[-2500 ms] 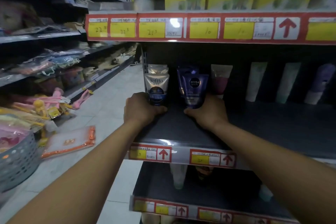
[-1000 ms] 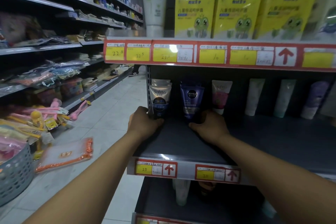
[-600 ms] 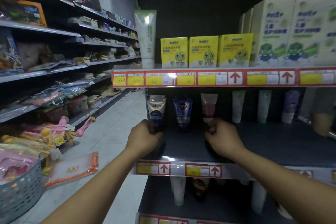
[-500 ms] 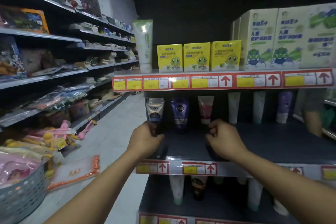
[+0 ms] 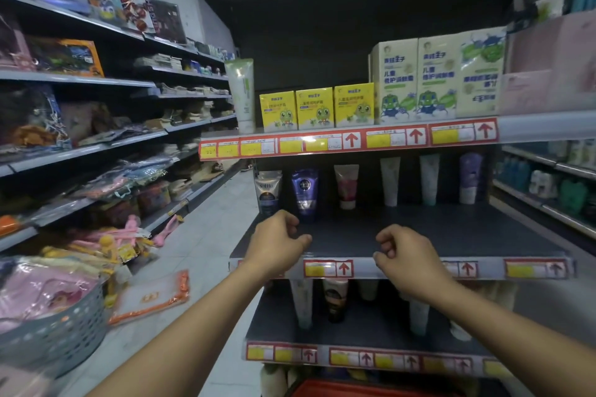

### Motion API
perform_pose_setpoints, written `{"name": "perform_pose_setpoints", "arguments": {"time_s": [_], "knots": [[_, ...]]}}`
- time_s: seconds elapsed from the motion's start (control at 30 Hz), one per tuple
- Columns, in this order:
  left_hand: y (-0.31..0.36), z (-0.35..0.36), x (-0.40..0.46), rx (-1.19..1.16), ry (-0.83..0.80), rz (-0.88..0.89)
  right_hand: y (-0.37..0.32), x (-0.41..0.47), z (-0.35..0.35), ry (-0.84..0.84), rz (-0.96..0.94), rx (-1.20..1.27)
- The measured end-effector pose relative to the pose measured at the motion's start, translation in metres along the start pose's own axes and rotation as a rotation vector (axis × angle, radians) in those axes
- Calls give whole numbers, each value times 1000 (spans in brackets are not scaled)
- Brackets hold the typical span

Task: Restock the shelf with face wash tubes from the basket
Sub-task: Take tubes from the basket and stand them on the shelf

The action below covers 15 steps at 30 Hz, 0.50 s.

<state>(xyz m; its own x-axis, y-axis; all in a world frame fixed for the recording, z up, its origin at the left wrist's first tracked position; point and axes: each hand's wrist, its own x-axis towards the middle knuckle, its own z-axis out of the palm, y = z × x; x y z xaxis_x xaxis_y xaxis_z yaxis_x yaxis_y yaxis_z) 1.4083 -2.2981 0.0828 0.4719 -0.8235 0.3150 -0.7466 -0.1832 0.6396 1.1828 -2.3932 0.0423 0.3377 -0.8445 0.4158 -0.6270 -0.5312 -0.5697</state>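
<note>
Face wash tubes stand upside down at the back of the dark shelf [image 5: 451, 235]: a grey Softto tube [image 5: 268, 192], a blue Nivea tube [image 5: 304, 193], a pink tube [image 5: 346, 185], and pale and purple tubes further right. My left hand [image 5: 277, 243] hovers over the shelf's front left, fingers curled, holding nothing. My right hand [image 5: 403, 255] hangs at the front edge, fingers loosely curled and empty. Both hands are apart from the tubes. A red basket rim [image 5: 354, 390] shows at the bottom.
Yellow and cream boxes [image 5: 316, 108] fill the shelf above. More tubes stand on the shelf below [image 5: 335, 303]. A grey basket [image 5: 54, 332] of pink packets sits on the floor at left, beside an orange-edged packet [image 5: 151, 296]. The tiled aisle runs left of the shelving.
My hands have let go of the Softto and Nivea tubes and drawn back to the shelf's front edge. The view has pulled back and tilted upward.
</note>
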Motion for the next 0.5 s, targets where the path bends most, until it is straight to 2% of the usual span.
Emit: {"name": "perform_pose_setpoints", "arguments": {"time_s": [0.37,0.5], "knots": [[10,51,-42,15,-124,25,44,-53,-3,-22,45,26],[2,78,-54,25,-188,37,66,-71,14,-93,77,21]]}}
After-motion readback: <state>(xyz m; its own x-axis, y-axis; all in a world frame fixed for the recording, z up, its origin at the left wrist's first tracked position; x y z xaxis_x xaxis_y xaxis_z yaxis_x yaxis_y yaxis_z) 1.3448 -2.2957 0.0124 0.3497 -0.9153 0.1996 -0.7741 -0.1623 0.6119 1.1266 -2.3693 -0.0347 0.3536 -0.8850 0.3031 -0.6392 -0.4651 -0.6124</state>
